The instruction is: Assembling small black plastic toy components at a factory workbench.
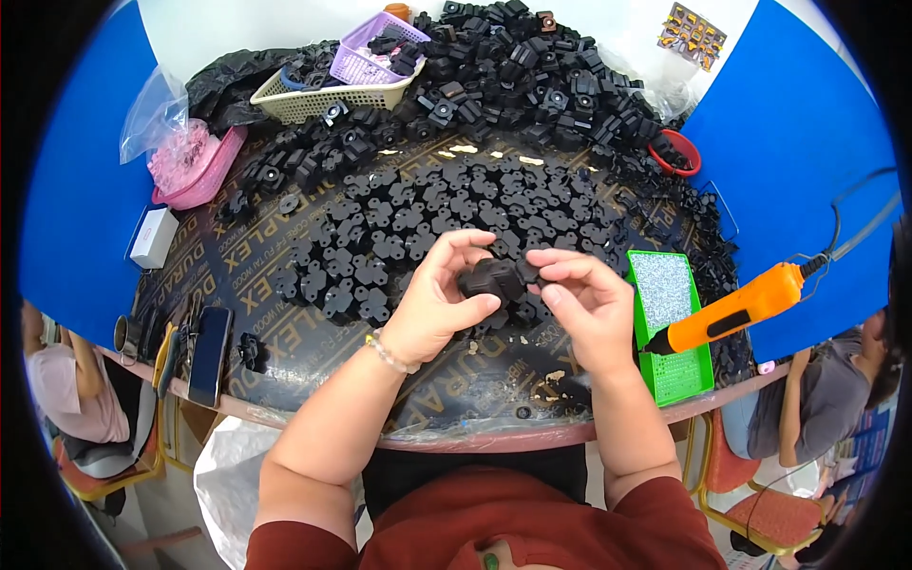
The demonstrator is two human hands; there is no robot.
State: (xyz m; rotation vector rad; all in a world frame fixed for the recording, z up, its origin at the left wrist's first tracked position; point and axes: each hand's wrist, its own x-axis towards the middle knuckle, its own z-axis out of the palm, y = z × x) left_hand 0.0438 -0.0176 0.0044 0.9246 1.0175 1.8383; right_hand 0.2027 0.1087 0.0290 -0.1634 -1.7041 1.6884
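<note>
Over the near middle of the table, my left hand (443, 290) is closed round a black plastic housing (492, 278). My right hand (587, 302) pinches a small black plastic piece (528, 273) between thumb and fingers, right against the housing's right side. Whether the two parts are joined or only touching I cannot tell. Beneath and beyond both hands lie several flat black plastic pieces (389, 214), spread out side by side. To the right of my right hand, an orange electric screwdriver (736, 309) lies across a green tray (698, 372) of small silvery screws (662, 285).
A heap of black housings (532, 66) fills the far side. Baskets, one beige (328, 103) and one purple (356, 62), stand there; a pink basket (214, 176) sits left. A red bowl (676, 152) is far right. A phone (210, 356) lies near left. Blue partitions (798, 171) flank the table.
</note>
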